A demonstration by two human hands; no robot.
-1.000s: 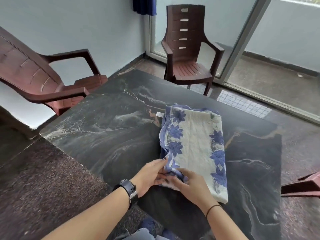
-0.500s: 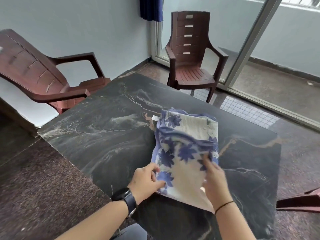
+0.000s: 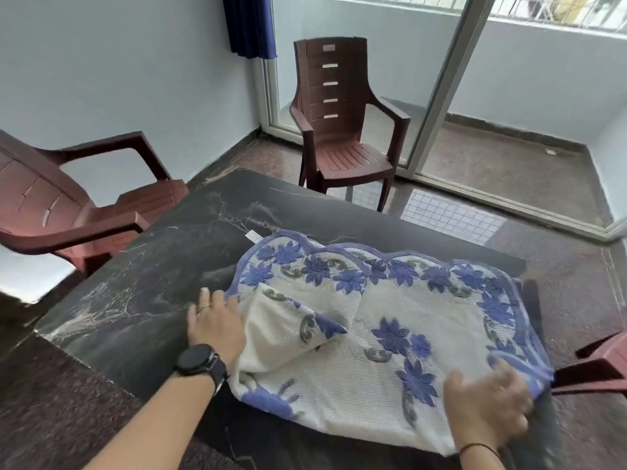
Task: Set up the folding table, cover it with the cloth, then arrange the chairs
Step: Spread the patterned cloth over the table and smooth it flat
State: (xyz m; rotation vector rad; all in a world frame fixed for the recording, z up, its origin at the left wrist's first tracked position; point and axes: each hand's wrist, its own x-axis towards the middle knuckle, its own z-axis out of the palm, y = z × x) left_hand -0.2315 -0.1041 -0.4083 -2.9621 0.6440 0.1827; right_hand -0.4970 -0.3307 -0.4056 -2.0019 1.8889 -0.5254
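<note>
Head view gives us the dark marble-patterned table [image 3: 163, 266] filling most of the middle, its near edge and right corner running out of the picture under our arms. On it lies the cloth [image 3: 390, 320], white with blue flowers along a scalloped border, partly unfolded: it spreads over the right half of the tabletop while the left half stays bare. One flap is doubled back on itself near the left side, so we see its plain underside, and what lies beneath the folds is hidden.

Three brown plastic chairs stand around. The left chair [image 3: 68, 212] is cut off by the frame edge, its seat just beside the table's left side. The far chair [image 3: 342, 117] stands whole beyond the table, apart from it, in front of the glass sliding door [image 3: 441, 96]. Of the right chair [image 3: 600, 364] only an arm shows.

Our left hand [image 3: 213, 323], a watch on the wrist, lies flat with fingers spread at the cloth's left edge. Our right hand [image 3: 488, 405] is motion-blurred on the cloth's near right part; its fingers look extended, but we cannot tell whether they pinch fabric.
</note>
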